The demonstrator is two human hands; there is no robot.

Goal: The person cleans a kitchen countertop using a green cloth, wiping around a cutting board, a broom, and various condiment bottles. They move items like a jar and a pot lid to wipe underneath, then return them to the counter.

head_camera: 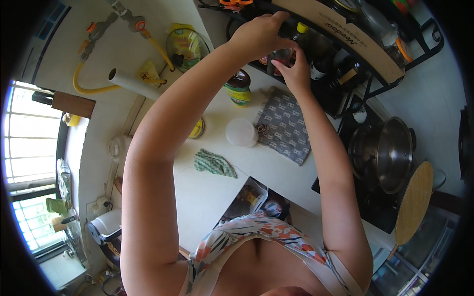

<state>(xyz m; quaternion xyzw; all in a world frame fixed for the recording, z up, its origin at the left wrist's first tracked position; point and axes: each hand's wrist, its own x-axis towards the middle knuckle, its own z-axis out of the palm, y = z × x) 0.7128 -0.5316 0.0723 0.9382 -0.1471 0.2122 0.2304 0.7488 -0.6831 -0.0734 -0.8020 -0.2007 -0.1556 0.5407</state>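
Note:
My left hand [259, 35] reaches into the lower level of a black metal rack, its thumb and fingers spread apart. What lies under its palm is hidden. Just below it, my right hand [296, 72] has its thumb and forefinger around a small glass jar [282, 57] with reddish contents at the rack's front edge. The left thumb almost meets the right fingertips there. A bottle with a yellow cap [302, 27] stands close behind both hands. Dark bottles [320, 68] stand to the right of them.
On the white counter are a brown-lidded jar [239, 88], a white round container [240, 132], a grey patterned cloth [283, 125] and a green cloth [214, 162]. A steel pot [381, 155] sits on the black stove at right. An open drawer [244, 199] is before my body.

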